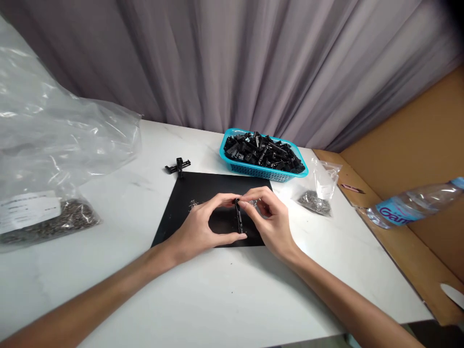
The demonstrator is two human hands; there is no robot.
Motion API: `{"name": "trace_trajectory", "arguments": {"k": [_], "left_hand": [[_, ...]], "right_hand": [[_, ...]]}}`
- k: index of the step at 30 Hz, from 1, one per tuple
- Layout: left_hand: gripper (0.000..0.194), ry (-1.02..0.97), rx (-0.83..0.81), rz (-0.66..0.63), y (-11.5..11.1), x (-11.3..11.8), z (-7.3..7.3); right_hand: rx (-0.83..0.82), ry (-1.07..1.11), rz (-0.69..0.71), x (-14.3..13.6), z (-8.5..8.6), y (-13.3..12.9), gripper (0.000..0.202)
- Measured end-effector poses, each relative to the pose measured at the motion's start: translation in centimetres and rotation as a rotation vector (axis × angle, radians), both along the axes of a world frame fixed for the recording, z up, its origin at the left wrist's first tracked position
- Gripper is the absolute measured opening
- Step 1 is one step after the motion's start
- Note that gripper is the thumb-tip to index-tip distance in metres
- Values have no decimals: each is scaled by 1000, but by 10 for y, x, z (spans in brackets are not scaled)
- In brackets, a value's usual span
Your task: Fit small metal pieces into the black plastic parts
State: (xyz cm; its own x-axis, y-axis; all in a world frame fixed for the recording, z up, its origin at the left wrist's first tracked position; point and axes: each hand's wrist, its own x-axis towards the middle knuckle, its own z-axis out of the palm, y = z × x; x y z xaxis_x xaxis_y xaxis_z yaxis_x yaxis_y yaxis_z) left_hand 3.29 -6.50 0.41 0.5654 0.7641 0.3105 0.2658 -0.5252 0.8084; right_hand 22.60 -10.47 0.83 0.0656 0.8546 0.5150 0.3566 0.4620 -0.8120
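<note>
A narrow black plastic part (239,217) is held upright over the black mat (217,183). My left hand (197,224) grips it lengthwise, thumb at the near end and fingertips at the far end. At that far end, my right hand (270,217) has its thumb and forefinger pinched together against the part; anything between those fingertips is hidden or too small to name. Small metal pieces (193,205) lie on the mat beyond my left hand. Another little pile of metal pieces (254,203) shows partly behind my right fingers.
A blue basket (268,175) full of black plastic parts stands behind the mat. Several black parts (178,166) lie at the mat's far left corner. Bags of small metal pieces sit left (76,215) and right (315,200). A plastic bottle (409,208) lies on cardboard at right.
</note>
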Motion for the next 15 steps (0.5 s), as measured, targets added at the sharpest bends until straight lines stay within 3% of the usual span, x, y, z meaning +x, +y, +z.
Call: {"name": "trace_trajectory", "arguments": {"k": [15], "left_hand": [[68, -15, -37, -24, 2, -1, -4]], "right_hand": [[57, -140, -1, 5, -3, 1, 9]]}}
